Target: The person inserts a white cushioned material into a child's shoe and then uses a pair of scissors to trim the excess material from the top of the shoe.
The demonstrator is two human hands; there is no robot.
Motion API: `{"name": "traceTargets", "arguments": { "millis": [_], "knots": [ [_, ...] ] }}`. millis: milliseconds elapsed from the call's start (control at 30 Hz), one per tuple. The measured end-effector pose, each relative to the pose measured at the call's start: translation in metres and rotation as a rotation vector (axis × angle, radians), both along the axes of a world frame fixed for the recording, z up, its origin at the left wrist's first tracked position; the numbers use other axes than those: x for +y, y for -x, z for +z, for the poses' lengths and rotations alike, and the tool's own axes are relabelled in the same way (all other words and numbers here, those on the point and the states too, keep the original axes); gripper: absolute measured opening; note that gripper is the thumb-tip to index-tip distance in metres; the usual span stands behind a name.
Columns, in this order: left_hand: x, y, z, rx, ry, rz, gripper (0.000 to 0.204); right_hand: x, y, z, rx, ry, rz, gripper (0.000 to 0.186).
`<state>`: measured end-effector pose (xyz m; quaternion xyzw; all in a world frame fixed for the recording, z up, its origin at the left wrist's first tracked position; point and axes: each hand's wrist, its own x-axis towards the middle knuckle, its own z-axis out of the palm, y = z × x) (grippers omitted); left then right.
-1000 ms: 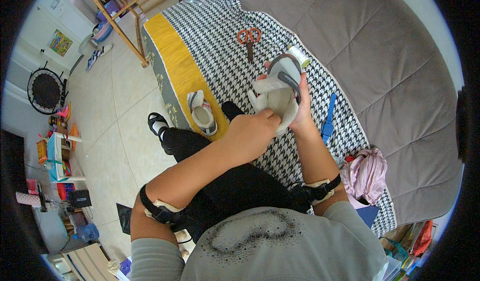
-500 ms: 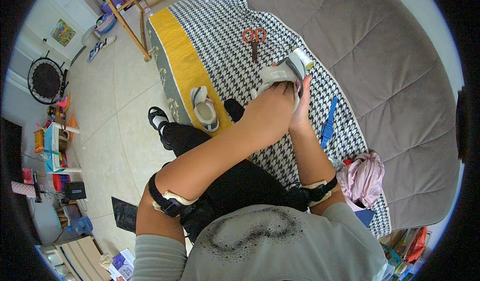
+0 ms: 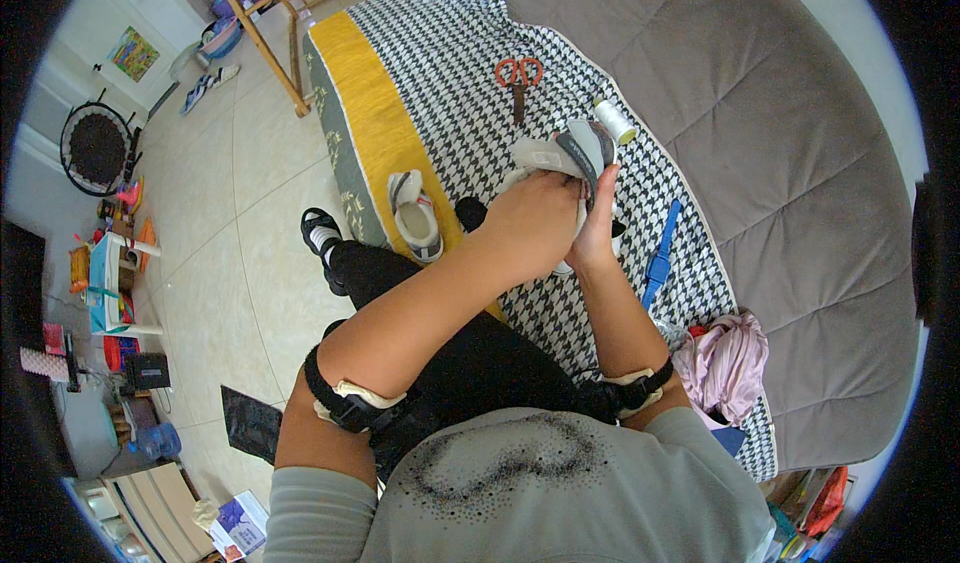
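Note:
Both hands meet at a light grey and white shoe [image 3: 540, 153] with dark trim, held above a houndstooth cloth. My left hand [image 3: 535, 213] is closed at the shoe, its fingertips partly hidden by the opening and dark trim. From the right side, my right hand [image 3: 597, 225] grips the shoe, thumb up along its edge and the other fingers out of sight. Just beyond the shoe lies a spool of white thread [image 3: 614, 121]. Scissors with orange handles [image 3: 519, 75] rest farther off. A similar shoe [image 3: 415, 220] sits to the left on the yellow band of the cloth.
To the right are a blue watch [image 3: 658, 263] and a bunched pink cloth [image 3: 725, 358]. A quilted grey-brown cover [image 3: 800, 213] spreads along the right. On the left floor stand a wooden rack [image 3: 265, 48], a small trampoline [image 3: 97, 150] and a small white table [image 3: 105, 283].
The held shoe has turned slightly and come a little nearer me, so a gap now shows between it and the thread spool. My hands moved with it; the whole view shifted slightly.

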<state>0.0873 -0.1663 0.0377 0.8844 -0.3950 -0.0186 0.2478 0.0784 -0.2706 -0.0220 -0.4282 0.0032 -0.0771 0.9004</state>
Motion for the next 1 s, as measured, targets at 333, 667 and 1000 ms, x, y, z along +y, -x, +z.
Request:
{"name": "traceTargets", "arguments": {
  "millis": [333, 667, 1000],
  "knots": [
    [0.009, 0.011, -0.001, 0.009, 0.168, -0.027, 0.033, -0.004, -0.002, -0.003, -0.020, -0.110, 0.007, 0.073],
    [0.020, 0.011, -0.008, 0.059, 0.045, -0.038, 0.032, 0.004, 0.011, -0.002, 0.083, 0.093, 0.098, 0.083],
    [0.017, 0.004, -0.015, -0.029, 0.051, -0.059, 0.026, 0.010, 0.011, 0.000, 0.072, 0.061, 0.063, 0.077]
  ]
}}
